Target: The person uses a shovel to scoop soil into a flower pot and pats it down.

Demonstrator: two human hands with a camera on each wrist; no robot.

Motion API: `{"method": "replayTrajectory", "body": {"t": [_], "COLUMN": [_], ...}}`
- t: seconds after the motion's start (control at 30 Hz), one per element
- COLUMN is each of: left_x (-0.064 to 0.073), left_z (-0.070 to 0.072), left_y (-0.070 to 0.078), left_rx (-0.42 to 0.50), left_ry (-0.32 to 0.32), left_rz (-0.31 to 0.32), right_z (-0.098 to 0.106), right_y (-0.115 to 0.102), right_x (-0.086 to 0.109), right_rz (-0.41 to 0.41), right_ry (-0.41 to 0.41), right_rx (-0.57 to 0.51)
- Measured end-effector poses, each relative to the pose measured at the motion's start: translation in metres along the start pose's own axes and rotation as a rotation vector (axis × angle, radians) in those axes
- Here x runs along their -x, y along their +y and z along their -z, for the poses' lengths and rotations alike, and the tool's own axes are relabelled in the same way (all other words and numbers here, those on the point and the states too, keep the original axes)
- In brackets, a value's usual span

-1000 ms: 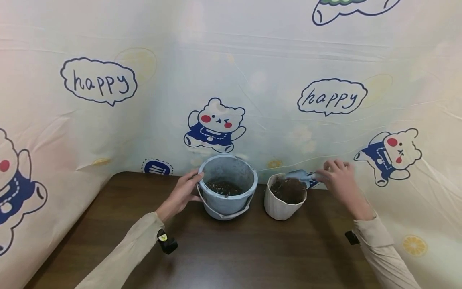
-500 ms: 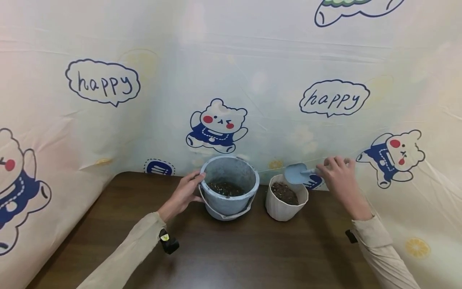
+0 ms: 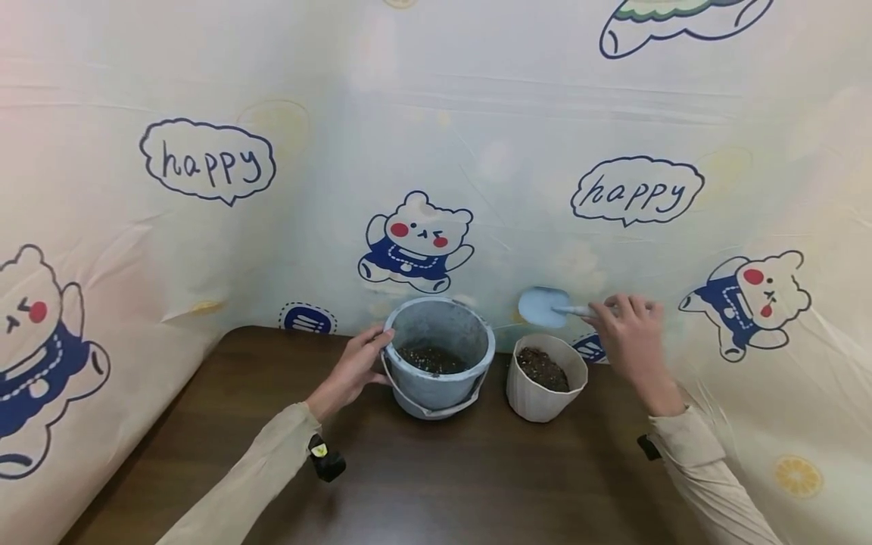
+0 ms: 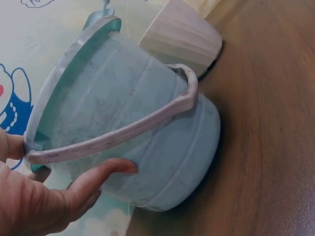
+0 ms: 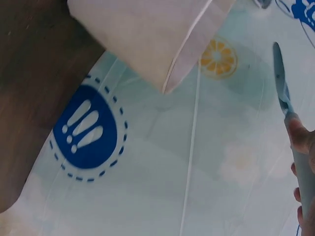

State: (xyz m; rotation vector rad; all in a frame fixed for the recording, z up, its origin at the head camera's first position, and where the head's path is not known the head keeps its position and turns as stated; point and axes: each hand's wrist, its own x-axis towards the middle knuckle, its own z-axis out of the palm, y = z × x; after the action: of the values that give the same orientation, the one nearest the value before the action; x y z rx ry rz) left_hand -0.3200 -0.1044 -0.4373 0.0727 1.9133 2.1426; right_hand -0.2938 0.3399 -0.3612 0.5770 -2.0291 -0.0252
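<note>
Fingers of the left hand (image 3: 350, 375) grip the rim of a round, pale blue plastic bucket (image 3: 436, 390), with the thumb against its scuffed outer wall. The right hand (image 3: 633, 337) is curled round the slim handle of a light blue scoop (image 3: 543, 306) with a broad, rounded blade, holding it in the air, clear of the pot below. A dull, greyish carrying handle (image 4: 123, 132) droops in a curve across the bucket's front. Dark, crumbly soil (image 3: 431, 359) speckled with pale grains lies low inside. Just beside the bucket stands an off-white pot (image 3: 538, 397) with a tapering, faceted wall, holding brown, coarse-grained potting mix (image 3: 543, 369). Both vessels rest upright on a dark brown, wood-grained desk (image 3: 477, 484). Behind hangs a creased, pale printed sheet (image 3: 490, 98) with cartoon bears and "happy" bubbles.
</note>
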Motion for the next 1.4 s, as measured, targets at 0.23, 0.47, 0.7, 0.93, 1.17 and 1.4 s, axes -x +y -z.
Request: {"method": "replayTrajectory", "body": {"t": [0.23, 0.47, 0.7, 0.93, 1.17, 1.4], "left_x": [-0.002, -0.002, -0.002, -0.002, -0.001, 0.0], "left_z": [-0.001, 0.001, 0.002, 0.001, 0.0, 0.0], "left_y": [-0.002, -0.002, -0.001, -0.001, 0.0, 0.0], "left_rx": [0.005, 0.009, 0.009, 0.013, 0.015, 0.01], "left_ry": [0.009, 0.017, 0.014, 0.002, -0.006, 0.0], "left_rz": [0.004, 0.004, 0.011, 0.007, 0.0, -0.009], "right_z": [-0.012, -0.027, -0.044, -0.059, -0.076, -0.097], "right_y": [-0.025, -0.057, -0.088, -0.116, -0.143, -0.164], "right_x": [-0.01, -0.029, -0.052, -0.067, -0.079, -0.081], "right_rz": [0.033, 0.11, 0.325, 0.379, 0.358, 0.272], "right_ry": [0.031, 0.009, 0.015, -0.217, -0.407, -0.39], "right_rx": [-0.001, -0.031, 0.104, 0.149, 0.212, 0.378]}}
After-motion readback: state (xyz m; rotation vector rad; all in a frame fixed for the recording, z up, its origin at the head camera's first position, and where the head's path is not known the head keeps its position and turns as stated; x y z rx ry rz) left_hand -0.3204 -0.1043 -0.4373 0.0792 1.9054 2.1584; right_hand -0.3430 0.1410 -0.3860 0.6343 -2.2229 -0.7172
